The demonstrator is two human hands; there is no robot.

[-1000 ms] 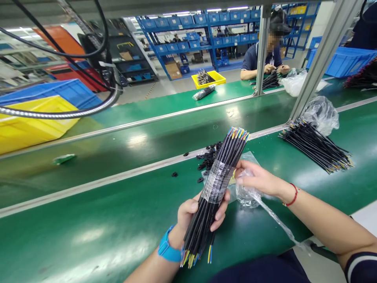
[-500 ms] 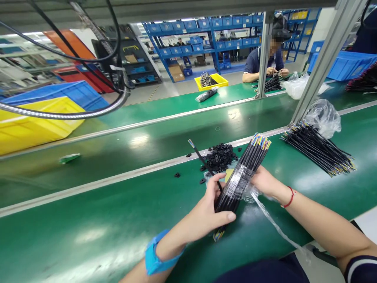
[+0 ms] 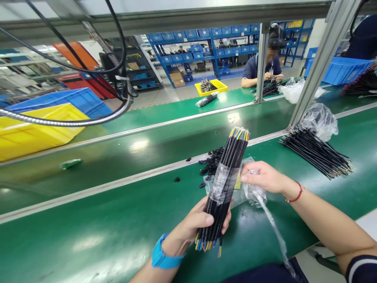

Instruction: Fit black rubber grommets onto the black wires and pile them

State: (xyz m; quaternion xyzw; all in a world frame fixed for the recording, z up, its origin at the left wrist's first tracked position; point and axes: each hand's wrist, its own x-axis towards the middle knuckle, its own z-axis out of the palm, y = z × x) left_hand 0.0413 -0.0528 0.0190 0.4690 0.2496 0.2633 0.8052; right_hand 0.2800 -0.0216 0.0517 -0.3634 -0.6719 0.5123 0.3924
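Left hand [image 3: 203, 224]: being curled firmly around the lower part of a thick bundle of black round cables [image 3: 235, 153], with the thumb being pressed across the front.
Cable bundle: being held tilted above a glossy green work surface [image 3: 118, 236], its upper end being leaned to the right; blue, yellow and brown wire tips are being shown at the ends, and one cable is being left protruding at the bottom.
Middle of the bundle: being encircled by a band of clear shiny plastic film [image 3: 221, 184].
Right hand [image 3: 265, 177]: being held nearly closed, a crumpled wad of clear plastic [image 3: 255, 196] being gripped between thumb and fingers just beside the bundle; whether the cables are being touched cannot be told.
Trailing plastic: a thin twisted clear strip [image 3: 275, 228] is being hung from the wad toward the near edge.
Behind the bundle: a heap of small black parts [image 3: 210, 165] is being partly hidden.
Right side: a loose spread of black cables [image 3: 318, 153] is being supported by the green surface, near a crumpled clear plastic bag [image 3: 322, 122].
Across the line: dark cables are being handled by a co-worker in a navy shirt [image 3: 250, 68].
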